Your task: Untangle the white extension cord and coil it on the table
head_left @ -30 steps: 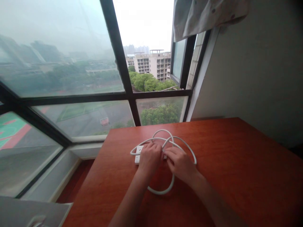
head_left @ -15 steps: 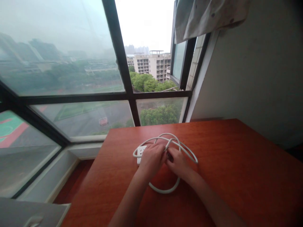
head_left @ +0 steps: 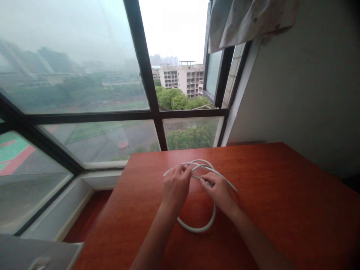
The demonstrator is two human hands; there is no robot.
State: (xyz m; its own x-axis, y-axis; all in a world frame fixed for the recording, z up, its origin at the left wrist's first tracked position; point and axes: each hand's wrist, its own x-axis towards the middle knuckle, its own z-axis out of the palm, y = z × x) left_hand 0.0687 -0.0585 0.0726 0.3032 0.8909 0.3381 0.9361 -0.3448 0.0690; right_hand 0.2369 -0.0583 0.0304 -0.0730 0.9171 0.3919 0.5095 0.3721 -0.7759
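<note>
A white power cable (head_left: 197,228) lies in loose loops on the reddish wooden table (head_left: 267,195). My left hand (head_left: 176,187) is closed over the loops at their left side and covers the white socket block the cable belongs to. Just to the right, my right hand (head_left: 218,189) pinches the cable where the strands cross. One loop hangs down toward me between my two wrists, and smaller loops arch behind my fingers.
The table stands in a corner, with a large dark-framed window (head_left: 146,86) behind and to the left and a grey wall (head_left: 303,82) on the right. A pale cloth (head_left: 247,18) hangs at the top right. A grey surface (head_left: 36,255) shows at the bottom left.
Both hands have moved slightly up and away from me with the cable. The loops are drawn tighter together, and the white socket block, visible before, is now hidden under my left hand.
</note>
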